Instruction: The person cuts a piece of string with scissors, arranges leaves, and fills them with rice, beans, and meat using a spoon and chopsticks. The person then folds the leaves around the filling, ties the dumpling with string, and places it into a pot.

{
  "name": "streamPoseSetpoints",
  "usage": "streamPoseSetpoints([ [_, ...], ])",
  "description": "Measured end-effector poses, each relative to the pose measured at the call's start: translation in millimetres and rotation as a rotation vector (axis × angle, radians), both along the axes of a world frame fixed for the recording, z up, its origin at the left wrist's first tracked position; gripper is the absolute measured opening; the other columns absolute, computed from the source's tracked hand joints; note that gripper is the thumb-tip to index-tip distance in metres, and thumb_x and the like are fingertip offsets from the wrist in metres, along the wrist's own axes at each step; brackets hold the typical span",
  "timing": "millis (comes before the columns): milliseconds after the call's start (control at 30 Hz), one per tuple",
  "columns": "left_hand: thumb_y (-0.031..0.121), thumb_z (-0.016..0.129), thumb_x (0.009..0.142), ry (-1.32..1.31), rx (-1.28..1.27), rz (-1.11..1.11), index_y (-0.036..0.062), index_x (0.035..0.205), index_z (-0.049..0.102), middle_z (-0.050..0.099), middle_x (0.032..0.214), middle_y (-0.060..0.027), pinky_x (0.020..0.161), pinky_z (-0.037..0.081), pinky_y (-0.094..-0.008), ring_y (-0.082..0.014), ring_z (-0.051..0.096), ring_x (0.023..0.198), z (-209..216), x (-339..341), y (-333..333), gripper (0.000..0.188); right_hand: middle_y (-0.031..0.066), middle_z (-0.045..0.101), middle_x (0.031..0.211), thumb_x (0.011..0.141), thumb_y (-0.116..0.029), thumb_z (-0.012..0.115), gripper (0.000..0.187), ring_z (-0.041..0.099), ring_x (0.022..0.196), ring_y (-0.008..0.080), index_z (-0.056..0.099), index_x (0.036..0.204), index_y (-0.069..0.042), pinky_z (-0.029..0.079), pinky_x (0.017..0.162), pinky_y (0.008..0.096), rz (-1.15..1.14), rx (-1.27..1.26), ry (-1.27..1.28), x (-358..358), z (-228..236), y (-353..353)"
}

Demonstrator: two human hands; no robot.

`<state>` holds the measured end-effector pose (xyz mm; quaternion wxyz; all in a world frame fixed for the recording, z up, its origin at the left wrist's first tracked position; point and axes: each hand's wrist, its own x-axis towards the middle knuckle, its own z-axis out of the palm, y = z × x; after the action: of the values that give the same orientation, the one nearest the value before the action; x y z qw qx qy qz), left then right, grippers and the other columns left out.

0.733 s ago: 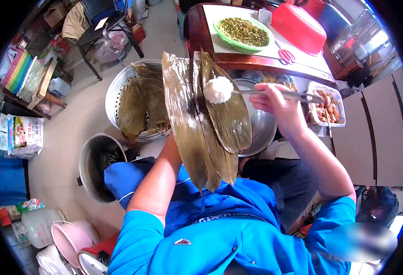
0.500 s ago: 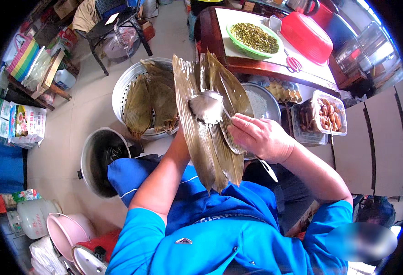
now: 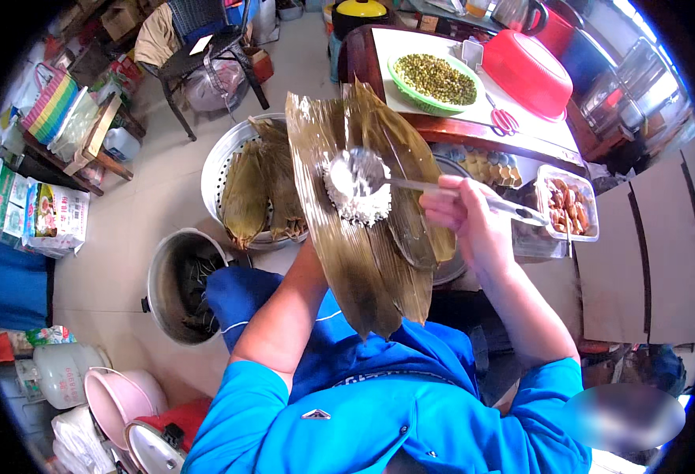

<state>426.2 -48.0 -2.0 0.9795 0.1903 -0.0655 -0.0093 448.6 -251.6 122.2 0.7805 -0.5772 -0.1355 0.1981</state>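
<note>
A fan of broad, olive-brown bamboo leaves (image 3: 367, 288) is spread in front of my chest. A mound of white rice (image 3: 361, 209) lies on its middle. My left forearm (image 3: 288, 312) runs under the leaves and my left hand holds them up from below, its fingers hidden. My right hand (image 3: 478, 225) is closed around the handle of a metal spoon (image 3: 525, 212). The spoon's bowl rests on the top of the rice, slightly blurred. Behind the leaves, to the right, a metal basin (image 3: 452, 272) is mostly covered.
More leaves (image 3: 244, 201) lie in a perforated steamer pot (image 3: 213, 178). A dark pot (image 3: 158, 272) stands below it. On the table are a green bowl of split beans (image 3: 434, 81), red scissors (image 3: 504, 120) and a red basket (image 3: 525, 71). A tub of brown pieces (image 3: 570, 207) sits right.
My right hand has lifted from the leaves' right edge and turned, bringing the spoon across onto the rice. The rice mound looks flatter and broader. The leaves have shifted slightly left.
</note>
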Motion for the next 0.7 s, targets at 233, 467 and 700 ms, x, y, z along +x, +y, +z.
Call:
streamPoseSetpoints([
  [233, 0.032, 0.037, 0.095, -0.12, -0.122, -0.16, 0.0042, 0.109, 0.052, 0.059, 0.089, -0.0094, 0.058, 0.052, -0.032, -0.0203, 0.057, 0.07, 16, 36, -7, 0.034, 0.0217, 0.064, 0.094, 0.097, -0.025, 0.042, 0.034, 0.065, 0.087, 0.0252, 0.053, 0.109, 0.006, 0.054, 0.078, 0.0341, -0.031, -0.01, -0.027, 15, -2, -17],
  [467, 0.034, 0.03, 0.097, 0.307, 0.046, 0.037, 0.0048, 0.106, 0.049, 0.057, 0.084, -0.01, 0.061, 0.052, -0.0323, -0.0195, 0.057, 0.069, 26, 47, -25, 0.036, 0.0201, 0.063, 0.097, 0.096, -0.021, 0.044, 0.031, 0.064, 0.088, 0.0233, 0.053, 0.111, 0.005, 0.053, 0.079, 0.034, -0.023, -0.15, -0.232, 44, -2, -18],
  [700, 0.038, 0.036, 0.094, 0.035, 0.126, -0.023, 0.0051, 0.105, 0.054, 0.06, 0.087, -0.0103, 0.063, 0.053, -0.036, -0.0226, 0.06, 0.074, 4, 64, -9, 0.039, 0.014, 0.066, 0.088, 0.095, -0.021, 0.044, 0.03, 0.066, 0.078, 0.017, 0.059, 0.102, 0.003, 0.054, 0.071, 0.0275, -0.307, -0.119, -0.454, 109, 30, -15],
])
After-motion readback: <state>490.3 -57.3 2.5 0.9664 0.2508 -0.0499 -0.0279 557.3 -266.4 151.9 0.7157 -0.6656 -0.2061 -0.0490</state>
